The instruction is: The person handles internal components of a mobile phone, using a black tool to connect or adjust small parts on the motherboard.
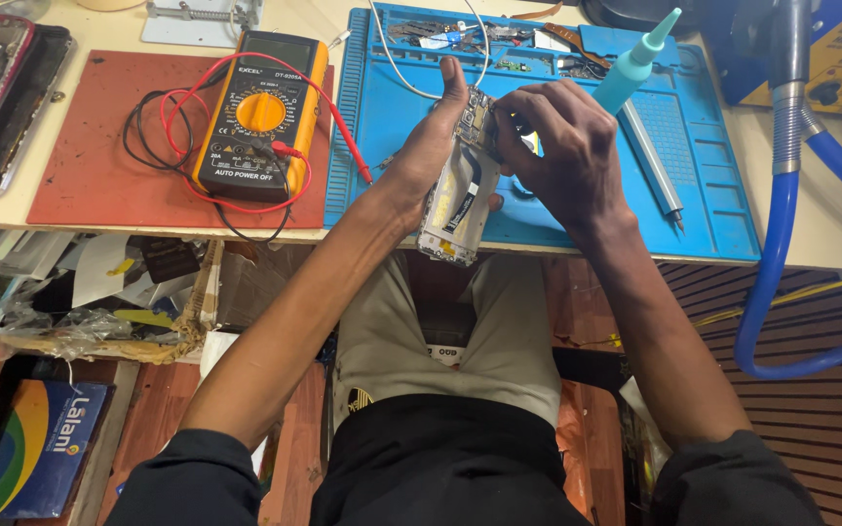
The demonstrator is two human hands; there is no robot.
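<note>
Opened phone, its back cover off and the circuit board and pale inner frame showing, is held upright over the near edge of the blue work mat; the left hand cradles it from behind, thumb stretched up along its left side and fingers wrapped round the frame; the right hand curls over the upper part of the phone, fingertips pinched on something at the board (what they pinch is too small to tell). Just behind the right hand stands a teal squeeze bottle with a pointed nozzle; beside it on the mat lies a slim metal tool. Left of the mat a yellow multimeter rests on a red pad, its red and black leads looped around it; a blue hose hangs at the right edge of the table.
</note>
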